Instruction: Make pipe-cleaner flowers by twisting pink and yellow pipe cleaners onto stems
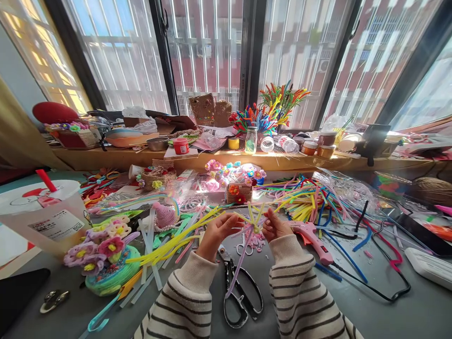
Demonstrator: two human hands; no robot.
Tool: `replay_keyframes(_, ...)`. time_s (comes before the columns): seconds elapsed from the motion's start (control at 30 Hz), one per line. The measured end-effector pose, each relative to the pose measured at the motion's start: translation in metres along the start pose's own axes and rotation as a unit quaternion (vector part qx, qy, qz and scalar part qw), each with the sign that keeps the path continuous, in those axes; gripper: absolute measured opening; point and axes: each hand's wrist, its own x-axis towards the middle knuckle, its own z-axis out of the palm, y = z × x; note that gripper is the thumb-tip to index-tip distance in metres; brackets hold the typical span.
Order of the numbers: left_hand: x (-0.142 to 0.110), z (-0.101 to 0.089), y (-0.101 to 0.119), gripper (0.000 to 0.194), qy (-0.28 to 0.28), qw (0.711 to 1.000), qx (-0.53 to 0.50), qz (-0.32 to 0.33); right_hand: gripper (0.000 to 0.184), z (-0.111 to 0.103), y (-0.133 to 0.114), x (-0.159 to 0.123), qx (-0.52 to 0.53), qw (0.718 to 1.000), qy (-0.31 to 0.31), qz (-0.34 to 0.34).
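Between my two hands is a small bundle of yellow and light purple pipe cleaners [254, 225], splayed out at the top like a star. One long purple strand hangs down from it over the black-handled scissors [259, 292] on the table. My left hand [223, 231] pinches the bundle from the left with thumb and fingertips. On the other side, my right hand [276, 227] has its fingers curled closed on the bundle's right edge. Pink scraps [254, 240] lie beneath it. A pink glue gun [315, 241] rests just right of my right hand, and yellow pipe cleaners [169, 245] lie left of my left hand.
A lidded drink cup [45, 212] with a red straw stands at the left, beside a green pot of fuzzy flowers [113, 273]. Translucent glue sticks [150, 249] lie nearby. At the right are a pipe cleaner heap [307, 202], the gun's black cord [381, 299] and a phone [416, 230].
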Motion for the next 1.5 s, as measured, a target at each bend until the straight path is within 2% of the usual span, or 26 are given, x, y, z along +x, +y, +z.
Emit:
replay_keyframes(0.1, 0.0, 0.004, -0.004, 0.02, -0.045, 0.996, 0.078, -0.024, 0.037, 0.005, 0.003, -0.004, 0.009, 0.998, 0.043, 0.049)
replay_keyframes(0.27, 0.001, 0.005, -0.009, 0.014, -0.067, 0.992, 0.105, -0.031, 0.033, 0.006, 0.007, -0.006, -0.001, 0.997, 0.043, 0.069)
replay_keyframes(0.53, 0.003, 0.003, -0.012, 0.016, -0.019, 0.998, 0.022, -0.057, 0.028, 0.006, 0.018, -0.004, -0.055, 0.997, -0.054, -0.019)
replay_keyframes(0.77, 0.0, 0.007, -0.007, 0.019, 0.036, 0.995, 0.017, -0.091, 0.023, 0.016, 0.025, -0.012, -0.026, 0.994, -0.06, -0.084)
replay_keyframes(0.97, -0.002, 0.01, -0.004, 0.019, 0.054, 0.994, 0.026, -0.091, 0.02, 0.02, 0.028, -0.014, 0.001, 0.993, -0.092, -0.076)
replay_keyframes(1.13, 0.0, 0.008, -0.006, 0.021, 0.05, 0.994, 0.05, -0.081, 0.02, 0.02, 0.03, -0.012, -0.062, 0.987, -0.106, -0.108)
replay_keyframes(1.33, 0.002, 0.003, -0.009, 0.02, 0.044, 0.995, 0.035, -0.084, 0.013, 0.017, 0.024, -0.015, -0.208, 0.951, -0.047, -0.222)
replay_keyframes(1.5, 0.002, 0.003, -0.008, 0.019, 0.057, 0.993, 0.025, -0.101, 0.013, 0.014, 0.022, -0.017, -0.363, 0.876, -0.033, -0.316)
